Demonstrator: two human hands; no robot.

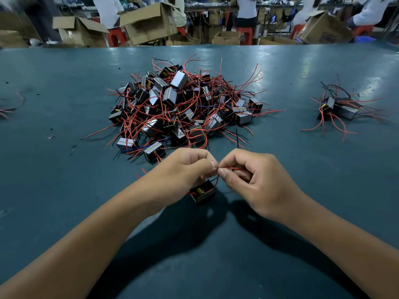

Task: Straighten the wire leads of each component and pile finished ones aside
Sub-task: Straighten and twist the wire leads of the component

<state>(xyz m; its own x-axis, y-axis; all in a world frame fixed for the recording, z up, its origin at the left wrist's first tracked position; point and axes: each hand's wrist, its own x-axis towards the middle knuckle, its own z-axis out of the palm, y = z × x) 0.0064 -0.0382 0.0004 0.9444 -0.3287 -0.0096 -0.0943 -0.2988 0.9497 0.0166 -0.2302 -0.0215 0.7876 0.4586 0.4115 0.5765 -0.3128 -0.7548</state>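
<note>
Near the front of the dark teal bench [64, 190], a thin red wire lead [228, 168] is pinched between the left hand [185, 167] and right hand [254, 175], above its small black boxy component [203, 192]. A large tangled pile of similar components [183, 106] lies beyond, a smaller pile [339, 108] well right.

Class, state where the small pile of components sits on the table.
The small pile lies on the table's far right, apart from the big central heap.
</note>
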